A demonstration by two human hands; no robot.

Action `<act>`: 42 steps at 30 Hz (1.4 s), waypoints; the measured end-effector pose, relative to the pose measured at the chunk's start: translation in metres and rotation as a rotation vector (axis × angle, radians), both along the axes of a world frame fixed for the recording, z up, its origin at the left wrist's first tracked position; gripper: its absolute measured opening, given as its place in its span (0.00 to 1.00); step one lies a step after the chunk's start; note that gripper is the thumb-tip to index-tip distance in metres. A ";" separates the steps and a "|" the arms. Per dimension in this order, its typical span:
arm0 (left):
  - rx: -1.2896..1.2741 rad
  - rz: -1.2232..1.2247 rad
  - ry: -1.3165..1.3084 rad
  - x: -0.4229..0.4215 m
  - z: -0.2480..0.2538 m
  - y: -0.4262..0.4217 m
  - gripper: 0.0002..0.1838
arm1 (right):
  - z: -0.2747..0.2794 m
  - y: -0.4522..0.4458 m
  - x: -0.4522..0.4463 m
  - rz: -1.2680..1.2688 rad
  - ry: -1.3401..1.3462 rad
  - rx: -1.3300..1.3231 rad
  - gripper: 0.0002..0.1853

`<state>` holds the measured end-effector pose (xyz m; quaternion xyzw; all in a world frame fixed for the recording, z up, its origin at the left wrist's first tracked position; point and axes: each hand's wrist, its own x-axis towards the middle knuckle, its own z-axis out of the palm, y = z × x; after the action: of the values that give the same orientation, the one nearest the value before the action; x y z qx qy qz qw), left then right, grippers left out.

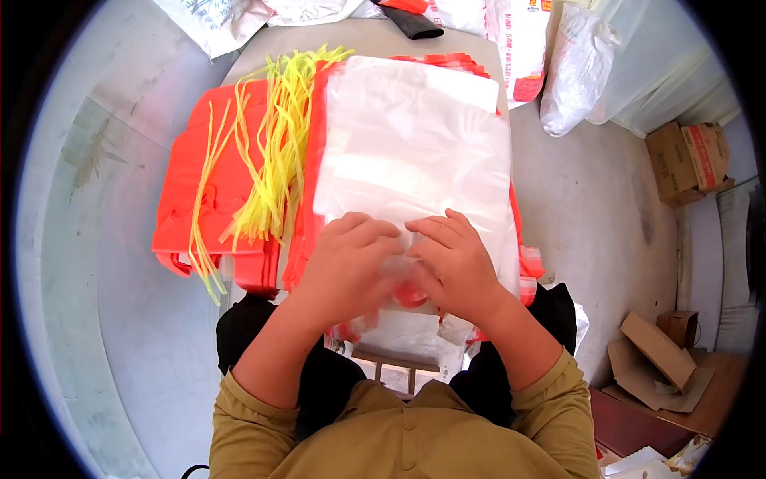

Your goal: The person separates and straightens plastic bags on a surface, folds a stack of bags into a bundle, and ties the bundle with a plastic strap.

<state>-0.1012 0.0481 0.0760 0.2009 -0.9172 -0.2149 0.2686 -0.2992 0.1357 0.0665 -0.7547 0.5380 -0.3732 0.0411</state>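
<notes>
Fingers of your left hand [355,259] and right hand [459,259] curled over the near part of the plastic bag stack [415,144], right of the yellow strips [283,152]; whether either gripped it, I couldn't tell.

It looked like a small packing workshop: stacked bags [415,144] and yellow ties [279,152] covered the tabletop [319,37], with cardboard boxes [686,164] nearby.

Bright, diffuse daylight; pale glare on translucent white plastic sheets [415,136]; soft shadows; moving hands slightly blurred; strong fisheye curvature, black corners.
</notes>
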 end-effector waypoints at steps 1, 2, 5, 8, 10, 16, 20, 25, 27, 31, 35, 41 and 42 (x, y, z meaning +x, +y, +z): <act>-0.005 0.003 0.016 -0.001 -0.002 0.000 0.20 | -0.001 0.000 0.000 -0.002 -0.007 0.007 0.08; 0.000 0.017 0.025 -0.003 -0.004 0.001 0.19 | -0.001 0.000 0.000 -0.010 -0.027 0.025 0.08; 0.002 0.056 0.049 -0.009 -0.012 0.005 0.18 | -0.002 0.000 0.002 -0.026 -0.070 0.056 0.07; -0.022 0.079 0.041 -0.013 -0.018 0.008 0.16 | -0.004 0.001 0.001 -0.024 -0.082 0.042 0.06; -0.040 0.081 0.009 -0.016 -0.020 0.008 0.15 | -0.006 0.001 -0.002 -0.019 -0.095 0.039 0.06; 0.160 0.070 0.023 -0.016 -0.012 0.005 0.10 | 0.000 0.009 -0.054 -0.242 -0.248 0.162 0.08; 0.256 0.063 0.023 -0.016 -0.010 0.005 0.08 | 0.015 0.024 -0.091 -0.472 -0.392 0.508 0.15; 0.409 0.079 0.085 -0.015 -0.013 0.005 0.06 | 0.000 0.037 -0.108 -0.440 -0.323 0.607 0.20; 0.460 0.081 0.114 -0.014 -0.016 0.005 0.07 | -0.005 0.039 -0.108 -0.424 -0.304 0.516 0.22; 0.555 0.081 0.108 -0.012 -0.015 0.005 0.07 | -0.005 0.040 -0.106 -0.391 -0.461 0.485 0.23; 0.683 0.076 0.133 -0.009 -0.020 0.003 0.08 | -0.015 0.039 -0.113 -0.381 -0.507 0.401 0.22; 0.774 0.038 0.077 -0.002 -0.021 -0.001 0.11 | -0.012 0.041 -0.116 -0.371 -0.486 0.460 0.21; 0.784 0.046 0.081 -0.002 -0.020 -0.002 0.11 | -0.014 0.042 -0.115 -0.373 -0.482 0.494 0.21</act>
<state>-0.1036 0.0466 0.0562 0.3002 -0.7495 -0.5504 0.2125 -0.4147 0.1776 0.0530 -0.5023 0.7143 -0.4001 0.2781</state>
